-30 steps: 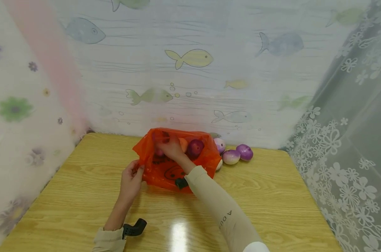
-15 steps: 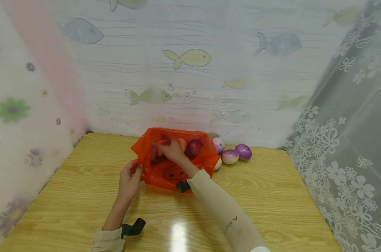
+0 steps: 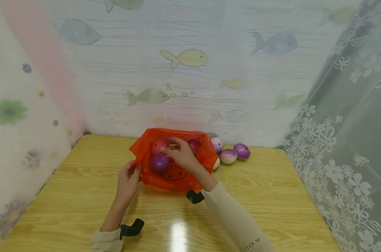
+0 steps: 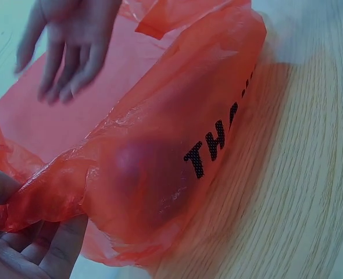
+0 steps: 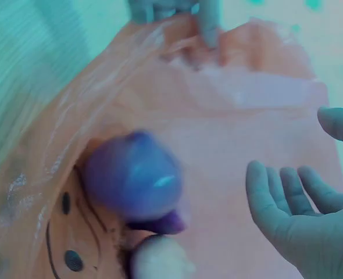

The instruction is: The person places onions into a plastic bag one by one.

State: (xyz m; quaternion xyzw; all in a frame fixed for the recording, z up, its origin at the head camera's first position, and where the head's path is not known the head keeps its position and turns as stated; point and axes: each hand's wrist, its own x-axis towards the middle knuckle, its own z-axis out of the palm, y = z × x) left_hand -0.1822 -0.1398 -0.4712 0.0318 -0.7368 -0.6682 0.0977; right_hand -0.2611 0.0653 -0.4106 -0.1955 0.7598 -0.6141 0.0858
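Observation:
My left hand (image 3: 127, 180) pinches the left edge of a thin red-orange plastic bag (image 3: 174, 182) lying on its side, its mouth spread. In the left wrist view, the fingers (image 4: 67, 241) and thumb bunch up the film. Over the bag's mouth is my right hand (image 3: 184, 155), fingers relaxed and holding nothing; the right wrist view shows its bare palm (image 5: 311, 232). Inside the bag, a round purple turnip-like vegetable (image 3: 160, 162) lies near the left, with a reddish round piece (image 3: 158, 146) behind it. A dark purple one (image 3: 194, 145) sits farther right, partly behind the right hand.
Several purple-and-white turnip-like pieces (image 3: 228, 156) lie on the wooden table (image 3: 266, 196) right of the bag, one partly hidden by it. A fish-patterned curtain (image 3: 190, 105) hangs along the table's back edge. Sheer flowered fabric (image 3: 341, 157) hangs at the right.
My right hand has drawn back to the right from the bag's left inside, its fingers loosened. The purple turnip-like vegetable now shows uncovered there. My left hand keeps its pinch on the bag.

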